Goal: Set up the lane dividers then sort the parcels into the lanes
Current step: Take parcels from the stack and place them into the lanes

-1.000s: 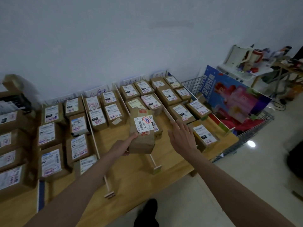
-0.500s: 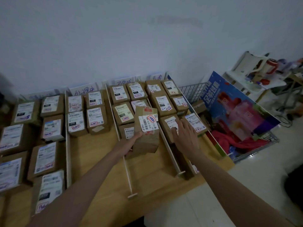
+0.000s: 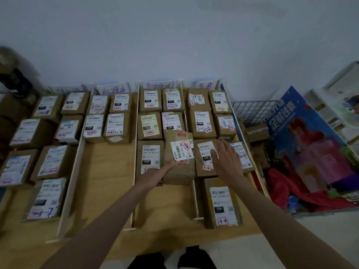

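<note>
Head view, left to right: sorted parcels [image 3: 52, 162] are filling the outer lanes between white lane dividers [image 3: 71, 183] on the table [image 3: 104, 171]. Left hand [image 3: 155, 176] is gripping the held parcel [image 3: 179, 158], fingers curled beneath and thumb on its label, now lower and further over the third lane than a second ago. Right hand [image 3: 226, 160], fingers spread, is now resting on a neighbouring parcel [image 3: 204, 158], probably clearing room for placement.
</note>
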A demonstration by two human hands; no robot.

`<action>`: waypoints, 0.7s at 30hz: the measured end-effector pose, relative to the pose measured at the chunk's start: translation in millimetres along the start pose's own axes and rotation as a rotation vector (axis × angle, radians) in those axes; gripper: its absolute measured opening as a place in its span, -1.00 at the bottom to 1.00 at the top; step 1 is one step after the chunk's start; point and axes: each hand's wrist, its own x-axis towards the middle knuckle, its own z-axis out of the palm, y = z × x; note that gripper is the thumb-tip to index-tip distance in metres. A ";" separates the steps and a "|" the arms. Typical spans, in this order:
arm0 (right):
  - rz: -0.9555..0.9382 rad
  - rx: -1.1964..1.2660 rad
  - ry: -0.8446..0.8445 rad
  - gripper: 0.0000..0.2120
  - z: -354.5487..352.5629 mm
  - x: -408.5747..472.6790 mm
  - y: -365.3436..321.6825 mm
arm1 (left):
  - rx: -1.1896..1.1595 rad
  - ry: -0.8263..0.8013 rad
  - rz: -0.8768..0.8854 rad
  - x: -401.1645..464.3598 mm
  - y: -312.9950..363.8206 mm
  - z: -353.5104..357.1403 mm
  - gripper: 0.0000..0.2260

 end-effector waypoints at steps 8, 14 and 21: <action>-0.083 0.049 -0.079 -0.59 -5.8 17.1 40.9 | -0.153 0.102 -0.048 -1.0 -17.2 43.3 -0.18; -0.124 0.049 -0.127 -0.58 -0.4 25.4 52.1 | -0.198 0.197 -0.127 8.5 -29.6 53.8 -0.32; -0.141 0.061 -0.135 -0.61 4.0 26.0 55.6 | -0.153 0.178 -0.227 27.2 -51.5 54.2 -0.40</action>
